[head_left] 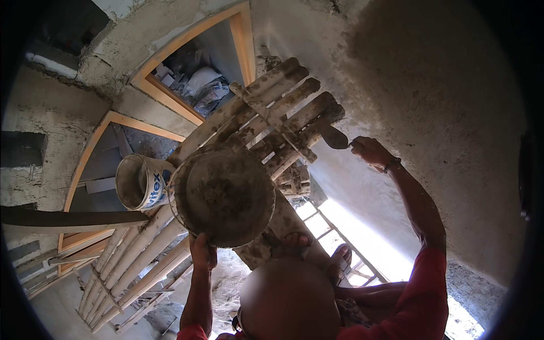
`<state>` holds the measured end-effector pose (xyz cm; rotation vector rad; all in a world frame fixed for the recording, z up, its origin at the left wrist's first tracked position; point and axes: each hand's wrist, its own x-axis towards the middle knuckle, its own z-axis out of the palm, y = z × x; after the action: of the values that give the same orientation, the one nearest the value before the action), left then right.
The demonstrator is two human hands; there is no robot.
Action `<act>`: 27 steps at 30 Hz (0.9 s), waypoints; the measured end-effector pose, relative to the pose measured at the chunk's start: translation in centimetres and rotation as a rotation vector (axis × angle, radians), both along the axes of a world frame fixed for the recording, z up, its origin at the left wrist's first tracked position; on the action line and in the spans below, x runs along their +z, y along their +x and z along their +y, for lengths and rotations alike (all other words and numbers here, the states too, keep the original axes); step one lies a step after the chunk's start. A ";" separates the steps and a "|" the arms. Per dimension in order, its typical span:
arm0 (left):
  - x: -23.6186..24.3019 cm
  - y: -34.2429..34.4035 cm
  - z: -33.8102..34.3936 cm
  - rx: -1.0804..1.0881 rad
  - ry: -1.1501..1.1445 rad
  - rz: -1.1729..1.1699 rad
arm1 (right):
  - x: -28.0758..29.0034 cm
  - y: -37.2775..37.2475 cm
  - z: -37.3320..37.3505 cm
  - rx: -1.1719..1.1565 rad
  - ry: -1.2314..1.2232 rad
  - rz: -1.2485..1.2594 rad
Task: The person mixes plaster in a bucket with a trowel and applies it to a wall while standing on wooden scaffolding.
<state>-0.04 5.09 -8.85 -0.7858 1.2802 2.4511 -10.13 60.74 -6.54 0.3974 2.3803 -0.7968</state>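
Observation:
My left hand (pixel 203 252) is closed on the near rim of a round, shallow, mortar-stained pan (pixel 224 195), with the pan's inside facing up. A wire handle curves along the pan's left side. Raised to the right, my right hand (pixel 371 154) is wrapped round the handle of a trowel (pixel 334 137). The trowel's dark, rounded blade points left, close to the plastered wall (pixel 453 102). Whether mortar sits on the blade I cannot tell.
Mud-caked planks (pixel 272 107) and poles form a scaffold under my feet. A white bucket (pixel 131 181) stands left of the pan. Wooden frames (pixel 153 85) border openings in the left wall. A bright opening with a metal grid (pixel 334 226) lies below right.

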 end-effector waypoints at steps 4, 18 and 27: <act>-0.4 0.2 -0.5 0.006 0.000 -0.033 | -3.1 -3.1 0.8 0.211 0.082 0.090; -1.0 0.6 -0.4 0.017 -0.038 -0.009 | -0.7 -5.0 2.4 0.140 0.111 0.089; 0.3 -0.2 0.2 0.018 -0.038 -0.027 | 2.3 -14.6 1.3 0.204 0.535 -0.180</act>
<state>-0.25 5.28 -8.53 -0.8410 1.3196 2.4286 -24.76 62.05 -4.20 0.4063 2.3871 -0.0187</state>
